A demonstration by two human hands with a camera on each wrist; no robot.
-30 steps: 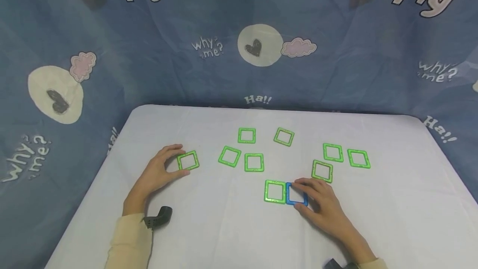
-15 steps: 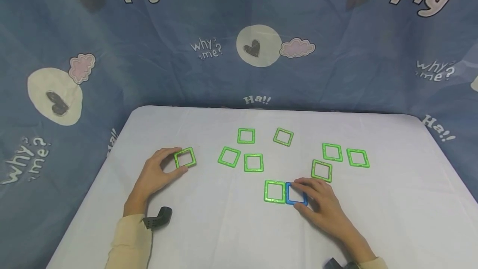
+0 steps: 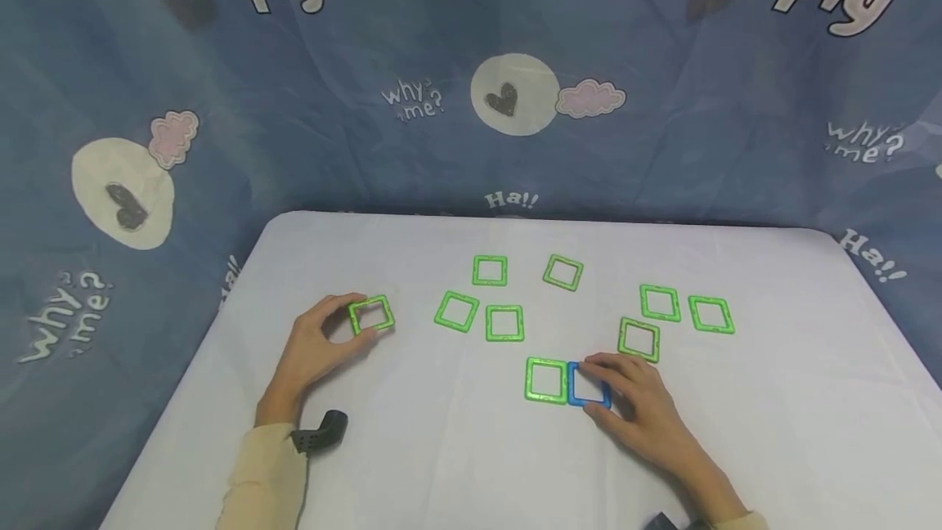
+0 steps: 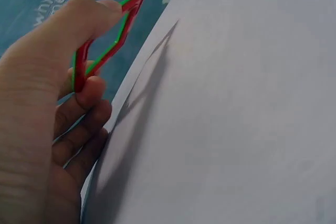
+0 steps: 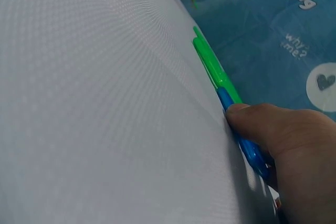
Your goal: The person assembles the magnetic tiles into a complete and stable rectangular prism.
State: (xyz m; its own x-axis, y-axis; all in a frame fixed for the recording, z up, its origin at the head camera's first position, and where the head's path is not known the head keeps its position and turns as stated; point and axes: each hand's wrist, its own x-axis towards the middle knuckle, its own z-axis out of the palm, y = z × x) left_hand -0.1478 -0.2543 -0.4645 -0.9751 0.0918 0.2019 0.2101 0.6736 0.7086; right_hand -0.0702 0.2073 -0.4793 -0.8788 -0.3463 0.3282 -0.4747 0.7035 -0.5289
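My left hand (image 3: 315, 348) pinches a green square-frame magnetic tile (image 3: 356, 320) between thumb and fingers at the table's left. In the left wrist view the tile (image 4: 125, 30) is tilted above the tabletop and shows a red face. My right hand (image 3: 643, 407) pinches a blue square-frame tile (image 3: 571, 384) by its near and far edges. The blue tile lies flat, its left side against a green tile (image 3: 528, 380). Just beyond the right hand's fingers lies another green tile (image 3: 639, 360).
Several green square tiles lie scattered on the white table (image 3: 441, 448): a group left of centre, including one tile (image 3: 504, 339), and two at the right, one tile (image 3: 711, 330) being farthest right. A blue printed cloth (image 3: 353, 162) hangs behind the table.
My left hand has raised its green tile off the table and shifted it slightly, first left, then a little back right. The right hand stays on the blue tile; the head view moves slightly.
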